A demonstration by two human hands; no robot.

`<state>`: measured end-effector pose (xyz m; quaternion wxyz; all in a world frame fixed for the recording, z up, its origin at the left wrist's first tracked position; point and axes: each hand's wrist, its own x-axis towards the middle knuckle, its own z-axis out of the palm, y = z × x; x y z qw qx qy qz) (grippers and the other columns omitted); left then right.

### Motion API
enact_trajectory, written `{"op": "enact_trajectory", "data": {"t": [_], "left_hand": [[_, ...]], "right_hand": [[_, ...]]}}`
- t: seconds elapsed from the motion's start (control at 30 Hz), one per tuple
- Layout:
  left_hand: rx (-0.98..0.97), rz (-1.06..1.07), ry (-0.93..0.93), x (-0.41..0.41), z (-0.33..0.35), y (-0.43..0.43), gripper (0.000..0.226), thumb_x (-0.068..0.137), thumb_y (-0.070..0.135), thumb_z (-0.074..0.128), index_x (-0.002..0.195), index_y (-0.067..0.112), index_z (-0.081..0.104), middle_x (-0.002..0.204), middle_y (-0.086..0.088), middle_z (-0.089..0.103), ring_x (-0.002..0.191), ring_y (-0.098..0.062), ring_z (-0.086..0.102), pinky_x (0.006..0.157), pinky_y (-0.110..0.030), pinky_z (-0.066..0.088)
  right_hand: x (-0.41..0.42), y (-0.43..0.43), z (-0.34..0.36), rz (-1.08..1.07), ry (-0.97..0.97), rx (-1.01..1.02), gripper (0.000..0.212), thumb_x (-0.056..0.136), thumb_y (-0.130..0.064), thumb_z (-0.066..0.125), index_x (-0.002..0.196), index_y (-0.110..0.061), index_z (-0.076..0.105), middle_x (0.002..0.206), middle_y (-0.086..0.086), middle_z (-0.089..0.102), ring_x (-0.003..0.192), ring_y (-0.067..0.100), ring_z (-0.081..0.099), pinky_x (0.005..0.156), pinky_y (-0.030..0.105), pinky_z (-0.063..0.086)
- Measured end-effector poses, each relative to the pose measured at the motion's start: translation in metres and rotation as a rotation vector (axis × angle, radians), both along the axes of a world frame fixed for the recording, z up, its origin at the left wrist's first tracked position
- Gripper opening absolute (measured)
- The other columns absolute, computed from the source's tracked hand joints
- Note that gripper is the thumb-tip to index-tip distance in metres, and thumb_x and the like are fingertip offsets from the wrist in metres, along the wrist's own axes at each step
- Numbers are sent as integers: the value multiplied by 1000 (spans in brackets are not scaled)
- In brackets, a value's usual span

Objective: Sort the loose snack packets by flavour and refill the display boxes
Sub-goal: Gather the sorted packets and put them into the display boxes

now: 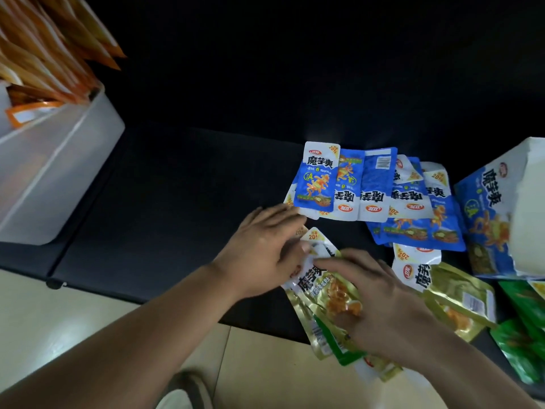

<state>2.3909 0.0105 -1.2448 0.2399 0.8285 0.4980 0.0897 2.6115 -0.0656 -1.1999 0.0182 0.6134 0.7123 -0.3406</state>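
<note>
my left hand (259, 252): flat on the gold packets (330, 293), fingers spread
my right hand (383, 305): pressing the same pile
blue packets (368, 187): fanned out beyond, beside the blue box (486, 219)
green packets (525, 343): far right
white bin (59, 172): orange packets (44, 54) inside

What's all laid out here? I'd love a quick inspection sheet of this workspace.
Surface: black bench, pale floor below.
Job's things: blue packets spread in a row; gold packets under the hands, one more beside them; green packets at the right edge; blue display box, open.
Clutter: white bin with orange packets, far left.
Hands: left hand and right hand both rest on the gold packets, fingers spread; grip unclear.
Cables: nothing seen.
Surroundings: dark behind the bench; a shoe at the bottom edge.
</note>
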Motion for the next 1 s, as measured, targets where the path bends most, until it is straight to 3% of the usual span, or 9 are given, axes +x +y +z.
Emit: {"op": "enact_trajectory", "data": {"t": [0.13,0.23,0.3,0.37,0.43,0.57,0.7,0.8,1.0], "left_hand": [[9,401,-165,0,12,-45,37,93,29,66,129,21,67,128,8,66,113,-13,63,95,-29,54],[-434,711,-397,11,32,-93,14,92,18,72,98,30,73,90,20,73,83,6,69,67,-10,52],[-651,829,-517,23,36,-109,17,91,15,70,91,32,75,87,18,76,84,3,71,72,-13,57],[-776,877,-634,34,37,-108,20,89,7,64,89,24,76,86,6,78,89,-21,75,89,-43,61],[-822,926,-700,43,36,-103,19,87,0,58,87,14,71,79,-5,69,80,-27,69,93,-57,57],[-890,965,-839,50,40,-98,31,91,-6,56,78,21,65,93,-5,71,83,-28,64,89,-43,56],[-774,726,-651,47,36,-99,29,91,-2,56,98,24,67,97,0,70,84,-2,66,77,-17,54],[-591,553,-376,44,28,-95,24,93,17,61,109,33,54,110,9,50,90,-3,62,71,-8,49],[-444,494,-284,39,28,-98,18,95,32,63,108,39,54,109,18,46,94,-3,61,75,-18,54]], "right_hand": [[2,-3,-1,-63,47,8,93,79,-31,76,139,-73,20,138,-35,30,130,5,39,96,33,51],[1,-2,1,-121,27,16,87,80,-35,77,145,-65,27,133,-21,42,126,11,49,98,33,50],[-2,1,2,-135,7,4,85,82,-36,77,147,-63,30,130,-14,47,123,15,54,97,31,49],[-3,5,1,-176,11,-10,83,84,-34,77,147,-64,31,134,-13,49,123,17,56,95,30,48],[-3,6,1,-215,38,-9,82,85,-30,77,146,-63,33,137,-13,51,122,17,57,90,27,46],[-5,4,0,-269,124,25,64,92,-33,69,143,-60,41,134,-13,57,119,18,59,94,33,50],[-5,11,0,-240,114,2,66,90,-33,73,143,-56,41,128,-11,59,116,18,59,92,33,51],[-8,16,4,-244,158,-40,72,87,-34,77,143,-55,38,118,-16,57,106,13,58,83,29,48],[-14,9,3,-242,154,25,80,89,-27,74,150,-53,29,135,-7,54,119,21,58,94,37,52]]}}
